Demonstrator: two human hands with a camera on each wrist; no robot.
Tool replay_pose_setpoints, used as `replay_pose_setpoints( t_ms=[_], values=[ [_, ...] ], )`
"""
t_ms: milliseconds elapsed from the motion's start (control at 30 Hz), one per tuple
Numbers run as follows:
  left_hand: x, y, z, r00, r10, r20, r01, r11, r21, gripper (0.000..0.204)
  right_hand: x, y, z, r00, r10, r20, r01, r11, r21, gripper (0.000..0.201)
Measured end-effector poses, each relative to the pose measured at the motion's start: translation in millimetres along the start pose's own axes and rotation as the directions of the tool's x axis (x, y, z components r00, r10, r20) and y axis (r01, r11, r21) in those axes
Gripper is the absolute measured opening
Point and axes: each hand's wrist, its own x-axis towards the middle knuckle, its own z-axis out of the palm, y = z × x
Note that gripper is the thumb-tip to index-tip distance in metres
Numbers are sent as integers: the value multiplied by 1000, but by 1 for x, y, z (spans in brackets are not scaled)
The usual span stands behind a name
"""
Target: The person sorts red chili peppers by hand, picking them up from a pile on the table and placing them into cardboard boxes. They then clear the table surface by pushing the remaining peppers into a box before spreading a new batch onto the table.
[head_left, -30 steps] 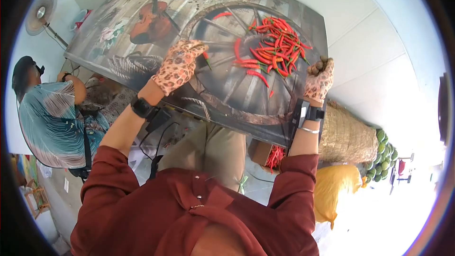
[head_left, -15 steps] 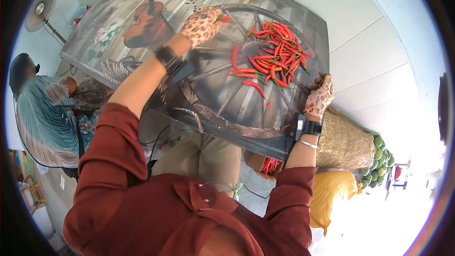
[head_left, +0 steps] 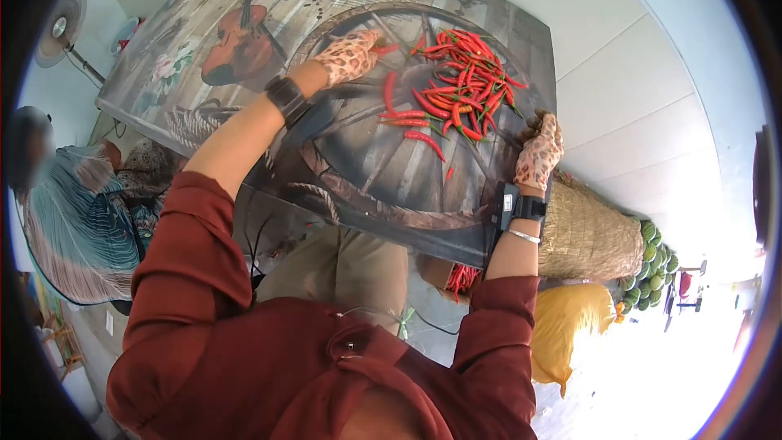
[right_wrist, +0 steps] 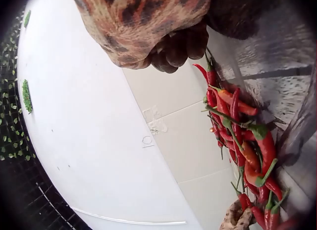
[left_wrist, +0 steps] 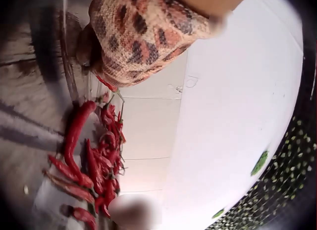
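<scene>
My left hand [head_left: 350, 59], in a leopard-print glove, is over the wheel picture on the table. At its fingertips is a red chili pepper [head_left: 385, 49], pinched between thumb and fingers. The left wrist view shows the red chili's stem end [left_wrist: 108, 84] just under the glove. A heap of red chilies [head_left: 468, 81] with green stems lies right of this hand, and a few loose ones [head_left: 405, 118] lie along its left side. My right hand [head_left: 540, 151], gloved alike, is at the table's right edge. Its dark fingers are loosely curled [right_wrist: 178, 51], and nothing shows in them.
The printed table [head_left: 358, 179] has a violin and wheel picture. Below its right end stands a box of chilies [head_left: 462, 279]. Beyond are a woven sack [head_left: 595, 232], a yellow bag [head_left: 566, 330] and watermelons [head_left: 652, 269]. At left sits another person [head_left: 77, 216], near a fan [head_left: 61, 26].
The left hand has moved away from me across the table with a chili, then lowered slightly beside the heap. The right hand has stayed at the table's right edge.
</scene>
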Motion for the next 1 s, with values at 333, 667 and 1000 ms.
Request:
replay_pose_setpoints(
  t_ms=[333,667,1000],
  values=[
    [-20,87,-28,966,42,256,31,961,-273,82,4,3,-2,999,-2,46,3,1000,-14,25],
    [-4,109,-7,952,186,244,-200,979,34,98,5,8,-2,996,-44,80,47,998,-39,23],
    [16,117,-3,950,88,299,-109,993,54,79,-1,3,1,991,-82,103,87,995,-44,21]
  ],
)
